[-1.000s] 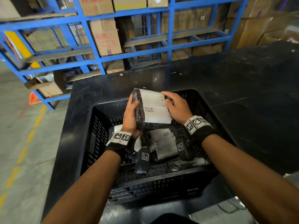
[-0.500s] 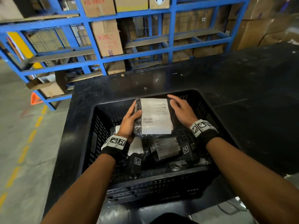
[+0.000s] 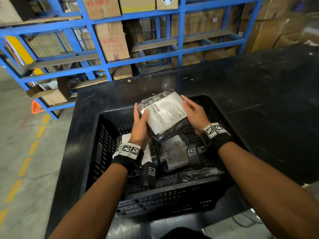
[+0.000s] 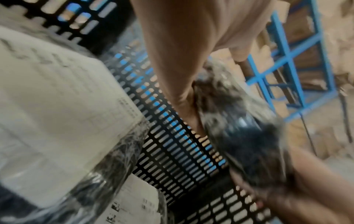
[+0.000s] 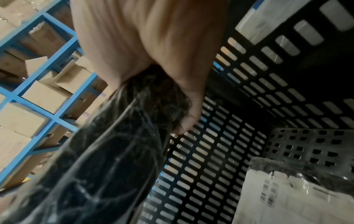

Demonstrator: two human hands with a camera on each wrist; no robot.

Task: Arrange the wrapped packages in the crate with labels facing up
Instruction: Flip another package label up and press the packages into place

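Note:
Both hands hold a black plastic-wrapped package (image 3: 162, 112) above the far half of the black slotted crate (image 3: 96, 152), its white label facing up. My left hand (image 3: 142, 118) grips the left end, thumb on the label. The right end is gripped by my right hand (image 3: 189, 106). Under it, a second package (image 3: 174, 152) lies label up on the crate floor. A third (image 3: 145, 152) is partly hidden beneath my left wrist. The left wrist view shows the held package (image 4: 245, 128) blurred in my left hand (image 4: 172, 63). In the right wrist view my right hand (image 5: 187, 106) curls round its end (image 5: 114, 151).
The crate stands on a black table (image 3: 259, 100). Blue racking (image 3: 110, 42) with cardboard boxes rises behind it. A clear-wrapped dark item (image 3: 198, 173) lies near the crate's front wall. Bare perforated floor (image 5: 210, 159) shows in the crate's far part.
The held package dipped toward the crate half a second ago. It is now higher again and turned at an angle, with both hands still on its ends.

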